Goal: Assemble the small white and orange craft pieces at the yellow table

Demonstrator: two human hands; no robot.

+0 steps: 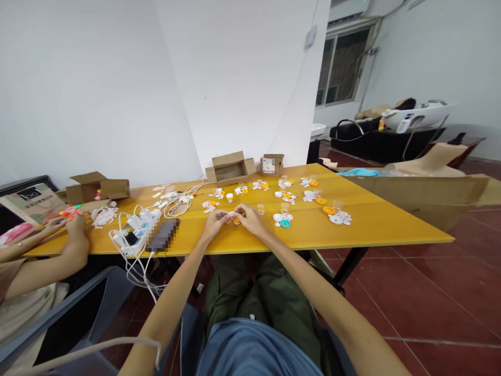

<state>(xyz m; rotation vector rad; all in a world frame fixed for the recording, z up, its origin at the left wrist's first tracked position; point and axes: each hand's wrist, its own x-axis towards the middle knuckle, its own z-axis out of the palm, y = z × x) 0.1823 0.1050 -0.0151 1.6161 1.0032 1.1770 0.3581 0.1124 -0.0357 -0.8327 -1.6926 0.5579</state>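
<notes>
My left hand [216, 222] and my right hand [249, 218] meet over the near part of the table, fingers pinched together. Between the fingertips is a small white plastic part [231, 214], partly hidden by the fingers. Just below it, an orange ring-shaped piece [236, 221] shows between the hands; whether it is joined to the white part I cannot tell. A clear plastic cup [260, 209] stands right of my right hand. Beyond my fingers stands a small white and orange piece [229, 198]. A teal ring [285, 223] lies further right among white discs.
Several clusters of white discs, orange rings [321, 201] and clear cups cover the yellow table [376, 219]. Cardboard boxes [230, 168] line the wall side. To the left are a power strip [146, 224], cables and a blurred dark object [162, 235]. A co-worker's hands [74, 222] hold colourful pieces.
</notes>
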